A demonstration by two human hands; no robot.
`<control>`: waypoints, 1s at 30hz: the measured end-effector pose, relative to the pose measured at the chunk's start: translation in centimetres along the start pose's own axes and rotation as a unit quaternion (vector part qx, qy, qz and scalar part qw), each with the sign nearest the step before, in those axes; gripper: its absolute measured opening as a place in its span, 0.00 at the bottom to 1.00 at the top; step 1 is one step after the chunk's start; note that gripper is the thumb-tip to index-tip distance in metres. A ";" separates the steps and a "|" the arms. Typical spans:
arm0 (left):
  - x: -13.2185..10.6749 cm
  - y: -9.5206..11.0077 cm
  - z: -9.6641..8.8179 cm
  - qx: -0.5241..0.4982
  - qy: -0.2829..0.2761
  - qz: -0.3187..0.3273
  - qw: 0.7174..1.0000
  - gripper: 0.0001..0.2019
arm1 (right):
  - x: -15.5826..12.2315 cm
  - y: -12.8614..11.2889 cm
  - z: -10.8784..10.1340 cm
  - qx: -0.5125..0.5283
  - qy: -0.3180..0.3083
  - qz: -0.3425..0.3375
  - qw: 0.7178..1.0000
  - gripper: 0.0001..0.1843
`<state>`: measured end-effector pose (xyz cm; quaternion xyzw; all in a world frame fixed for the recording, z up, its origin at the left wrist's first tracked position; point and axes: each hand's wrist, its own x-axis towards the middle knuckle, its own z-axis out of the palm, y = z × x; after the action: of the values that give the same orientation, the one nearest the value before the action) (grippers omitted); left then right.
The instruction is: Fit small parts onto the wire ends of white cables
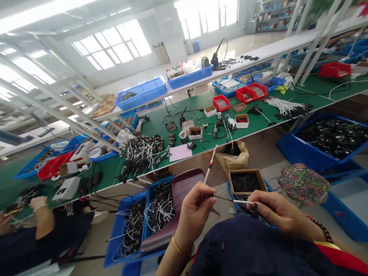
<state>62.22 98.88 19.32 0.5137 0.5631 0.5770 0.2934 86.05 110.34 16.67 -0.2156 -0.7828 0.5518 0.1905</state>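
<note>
My left hand is pinched closed on a thin white cable that rises up and to the right from my fingers, with a dark band near its end. My right hand is closed on another thin white wire whose dark stripped end points left toward my left hand. Both hands hover over my dark-clothed lap, close together, the wire ends almost meeting between them.
A long green workbench ahead carries piles of black-and-white cables, small cardboard boxes and red trays. Blue bins of cables, a purple chair seat and a brown box sit below. Another person's hand works at the left.
</note>
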 end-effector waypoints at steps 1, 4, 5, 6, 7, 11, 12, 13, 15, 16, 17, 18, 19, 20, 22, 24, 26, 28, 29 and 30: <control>0.8 -0.1 0.2 -0.010 0.001 -0.001 1.000 0.10 | 0.4 0.0 -0.5 -0.008 0.002 -0.001 1.000 0.27; 2.7 -0.6 0.5 -0.020 -0.010 -0.009 1.000 0.13 | 1.4 0.1 -1.7 -0.016 0.002 -0.001 1.000 0.26; 3.2 -0.8 0.5 -0.018 -0.020 -0.010 1.000 0.13 | 1.7 0.2 -2.0 -0.016 0.001 0.001 1.000 0.26; 3.7 -1.0 0.5 -0.012 -0.036 -0.009 0.999 0.14 | 2.0 0.2 -2.3 -0.018 0.001 0.006 1.000 0.25; 4.1 -1.3 0.5 0.001 -0.057 -0.006 0.998 0.13 | 2.3 0.2 -2.5 -0.022 0.000 0.012 1.000 0.24; 6.0 -2.6 0.5 0.146 -0.151 0.075 0.975 0.13 | 3.8 -0.5 -3.3 -0.083 -0.027 0.061 0.994 0.20; 6.5 -2.9 0.6 0.194 -0.160 0.112 0.961 0.14 | 4.4 -0.7 -3.5 -0.102 -0.035 0.071 0.992 0.18; 7.1 -3.2 0.6 0.239 -0.164 0.149 0.945 0.15 | 4.9 -1.0 -3.6 -0.120 -0.040 0.078 0.989 0.17; 8.1 -3.7 0.6 0.308 -0.160 0.208 0.915 0.17 | 6.0 -1.4 -3.9 -0.157 -0.034 0.079 0.984 0.15; 8.6 -3.9 0.6 0.329 -0.156 0.226 0.903 0.17 | 6.6 -1.4 -4.0 -0.175 -0.026 0.076 0.981 0.14; 9.0 -4.1 0.6 0.343 -0.153 0.239 0.895 0.17 | 7.1 -1.5 -4.2 -0.190 -0.020 0.074 0.979 0.13; 9.5 -4.3 0.7 0.352 -0.152 0.250 0.889 0.16 | 7.5 -1.4 -4.3 -0.203 -0.015 0.073 0.976 0.12; 10.0 -4.6 0.7 0.356 -0.150 0.261 0.885 0.15 | 7.9 -1.4 -4.4 -0.212 -0.013 0.073 0.974 0.11; 10.5 -4.8 0.7 0.357 -0.149 0.271 0.881 0.13 | 8.3 -1.3 -4.5 -0.217 -0.010 0.074 0.973 0.10; 11.8 -5.4 0.9 0.355 -0.148 0.286 0.878 0.12 | 9.2 -1.1 -4.6 -0.220 -0.003 0.080 0.972 0.10; 13.1 -5.9 1.0 0.346 -0.155 0.303 0.874 0.13 | 10.2 -0.8 -4.6 -0.216 0.009 0.084 0.973 0.10; 14.7 -6.4 0.9 0.335 -0.166 0.321 0.870 0.15 | 11.3 -0.4 -4.7 -0.215 0.025 0.084 0.973 0.11; 16.3 -7.0 0.4 0.327 -0.180 0.332 0.866 0.17 | 12.8 0.1 -4.7 -0.223 0.034 0.078 0.971 0.12; 17.2 -7.3 0.1 0.324 -0.185 0.331 0.867 0.18 | 13.5 0.4 -4.7 -0.230 0.036 0.074 0.970 0.11; 18.1 -7.6 -0.3 0.320 -0.190 0.324 0.870 0.18 | 14.4 0.6 -4.7 -0.239 0.034 0.070 0.968 0.11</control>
<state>54.69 116.81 16.88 0.8328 0.4524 0.3189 0.0105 76.66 122.07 18.48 -0.3275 -0.8679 0.3533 0.1213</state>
